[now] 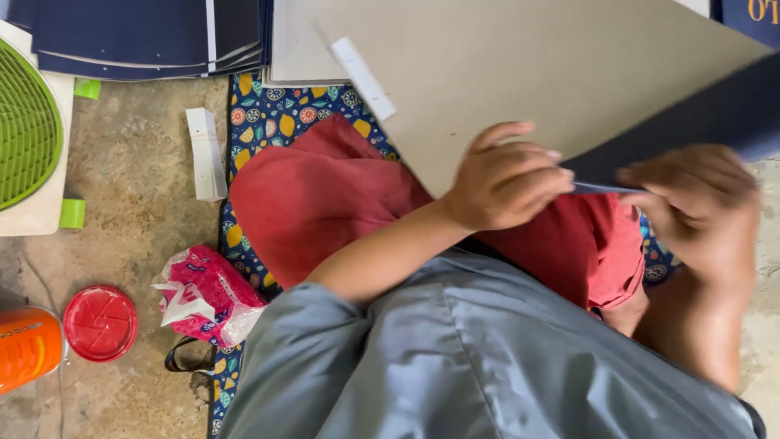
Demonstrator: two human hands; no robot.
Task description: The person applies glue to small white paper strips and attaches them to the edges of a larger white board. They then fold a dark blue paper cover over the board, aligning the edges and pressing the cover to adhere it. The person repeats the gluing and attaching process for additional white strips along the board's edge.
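Person seated on the floor (138, 187). Left hand (508, 179) pinches the near edge of a grey board (528, 73) with a navy flap (held over the red-clad lap); right hand (699, 203) grips that same edge, blurred. Navy sheets (138, 36) stacked beyond; red lid (100, 323) and pink packet (203, 293) alongside.

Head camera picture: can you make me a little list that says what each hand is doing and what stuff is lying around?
left hand: fingers curled on the lower edge of the grey board
right hand: blurred, pinching the dark blue sheet at its edge
lap: red cloth over a patterned mat
floor, on the left of the picture: red lid, orange container, pink packet, green fan
top: stack of dark blue sheets
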